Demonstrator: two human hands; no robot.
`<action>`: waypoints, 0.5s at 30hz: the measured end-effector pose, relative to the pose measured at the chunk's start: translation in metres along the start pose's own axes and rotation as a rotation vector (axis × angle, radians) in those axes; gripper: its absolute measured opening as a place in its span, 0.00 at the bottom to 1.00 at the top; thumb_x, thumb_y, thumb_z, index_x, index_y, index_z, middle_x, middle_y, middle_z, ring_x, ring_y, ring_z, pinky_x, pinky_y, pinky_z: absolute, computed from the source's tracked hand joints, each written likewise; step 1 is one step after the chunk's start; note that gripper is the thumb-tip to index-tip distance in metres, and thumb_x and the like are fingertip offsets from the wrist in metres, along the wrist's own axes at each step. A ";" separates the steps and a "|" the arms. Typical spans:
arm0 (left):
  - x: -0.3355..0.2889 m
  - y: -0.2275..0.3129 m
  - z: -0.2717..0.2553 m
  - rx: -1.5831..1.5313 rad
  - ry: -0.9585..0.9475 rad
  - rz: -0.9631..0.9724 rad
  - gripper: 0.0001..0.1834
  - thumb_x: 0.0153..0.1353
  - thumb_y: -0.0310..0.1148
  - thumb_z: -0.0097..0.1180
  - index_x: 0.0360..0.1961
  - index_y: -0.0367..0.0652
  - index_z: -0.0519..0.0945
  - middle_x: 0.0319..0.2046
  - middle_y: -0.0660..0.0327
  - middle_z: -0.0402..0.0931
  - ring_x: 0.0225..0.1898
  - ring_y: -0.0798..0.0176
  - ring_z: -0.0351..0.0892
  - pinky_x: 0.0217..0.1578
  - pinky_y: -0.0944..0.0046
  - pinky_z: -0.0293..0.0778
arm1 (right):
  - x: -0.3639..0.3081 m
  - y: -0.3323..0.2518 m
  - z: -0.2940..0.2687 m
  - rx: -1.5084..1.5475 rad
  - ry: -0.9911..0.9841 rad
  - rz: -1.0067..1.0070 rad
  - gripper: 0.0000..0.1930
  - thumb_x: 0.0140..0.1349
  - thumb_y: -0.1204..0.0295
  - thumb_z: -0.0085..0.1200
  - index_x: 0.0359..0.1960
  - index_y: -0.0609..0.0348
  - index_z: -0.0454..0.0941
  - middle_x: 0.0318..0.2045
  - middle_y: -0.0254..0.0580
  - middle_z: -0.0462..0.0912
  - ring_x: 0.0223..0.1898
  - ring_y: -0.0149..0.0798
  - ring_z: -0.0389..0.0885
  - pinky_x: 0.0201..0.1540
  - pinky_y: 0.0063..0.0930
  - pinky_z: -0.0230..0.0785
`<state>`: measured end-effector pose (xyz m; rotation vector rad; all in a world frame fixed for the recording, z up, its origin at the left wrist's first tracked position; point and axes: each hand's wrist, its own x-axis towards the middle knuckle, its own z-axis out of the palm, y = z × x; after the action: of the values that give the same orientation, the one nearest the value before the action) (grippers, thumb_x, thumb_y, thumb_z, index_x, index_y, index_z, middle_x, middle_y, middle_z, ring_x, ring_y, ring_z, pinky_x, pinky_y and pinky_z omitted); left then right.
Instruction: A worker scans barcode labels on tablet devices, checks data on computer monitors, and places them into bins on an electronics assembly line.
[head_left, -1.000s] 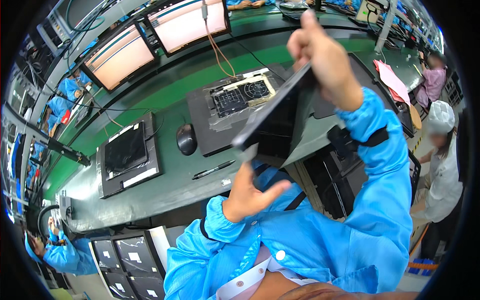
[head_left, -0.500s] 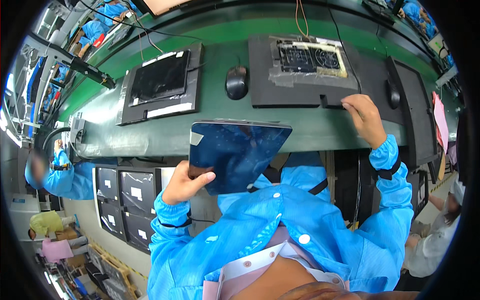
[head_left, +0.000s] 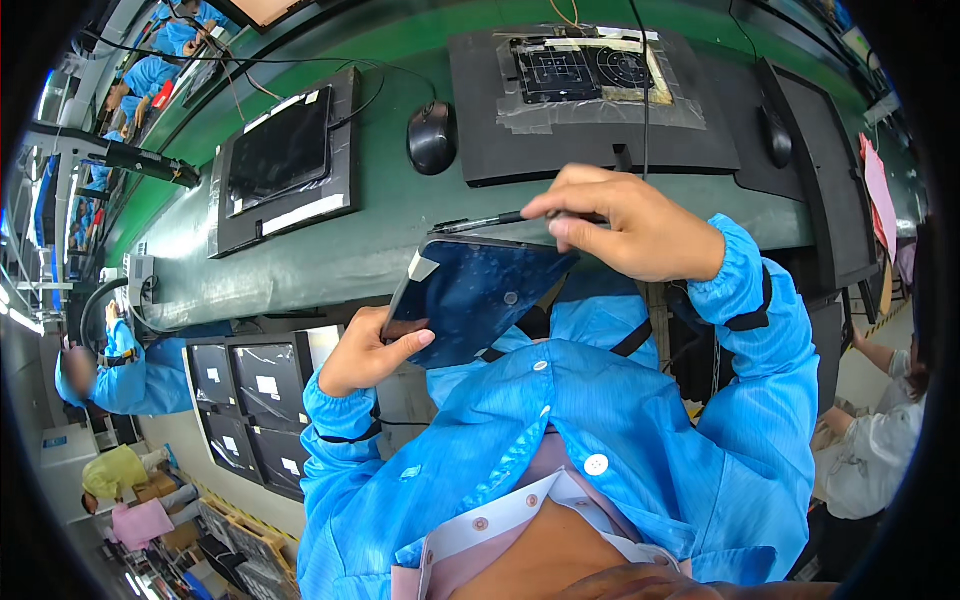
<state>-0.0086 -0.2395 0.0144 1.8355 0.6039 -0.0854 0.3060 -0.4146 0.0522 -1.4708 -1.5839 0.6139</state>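
My left hand (head_left: 365, 352) grips a tablet (head_left: 475, 290) by its left edge, thumb across the dark glossy front. The tablet is tilted over the bench's near edge, with a pale tab at its upper left corner. My right hand (head_left: 630, 225) is closed on a slim dark pen-like tool (head_left: 478, 222), held nearly level along the tablet's top edge. The tool's tip points left, close to the upper left corner; whether it touches is unclear. A thin black cable (head_left: 642, 90) hangs down behind my right hand.
On the green bench (head_left: 300, 270) lie a black mouse (head_left: 432, 138), a black pad with a dark screen (head_left: 280, 150), and a larger pad (head_left: 600, 150) bearing a taped patterned panel. A second mouse (head_left: 775, 135) and black tray (head_left: 830, 170) stand right. Compartmented black trays (head_left: 250, 385) sit lower left.
My right hand has moved left from the bench's right side to the tablet's top edge, and the pen-like tool now shows in it. The tablet has tilted further in my left hand.
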 end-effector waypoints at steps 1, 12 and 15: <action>-0.001 0.002 -0.001 -0.003 0.003 -0.003 0.20 0.63 0.33 0.65 0.50 0.28 0.79 0.34 0.52 0.85 0.36 0.67 0.82 0.39 0.65 0.78 | 0.001 -0.003 -0.002 0.116 -0.083 0.096 0.08 0.65 0.73 0.52 0.41 0.64 0.79 0.36 0.47 0.78 0.34 0.42 0.78 0.38 0.35 0.70; 0.002 -0.005 -0.002 0.082 -0.041 0.068 0.17 0.64 0.35 0.65 0.40 0.28 0.80 0.20 0.59 0.76 0.25 0.72 0.68 0.26 0.66 0.67 | -0.003 0.001 0.002 -0.247 -0.101 -0.207 0.09 0.64 0.69 0.59 0.43 0.57 0.80 0.35 0.44 0.84 0.35 0.48 0.82 0.38 0.38 0.72; 0.002 -0.010 0.000 0.018 -0.015 0.068 0.17 0.64 0.36 0.65 0.40 0.28 0.80 0.20 0.59 0.75 0.24 0.72 0.68 0.26 0.66 0.66 | -0.002 0.000 0.001 -0.359 -0.157 -0.257 0.08 0.63 0.70 0.58 0.42 0.56 0.80 0.35 0.41 0.83 0.38 0.46 0.81 0.42 0.37 0.71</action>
<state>-0.0108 -0.2369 0.0052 1.8695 0.5307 -0.0592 0.3051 -0.4160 0.0508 -1.4637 -2.0485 0.3118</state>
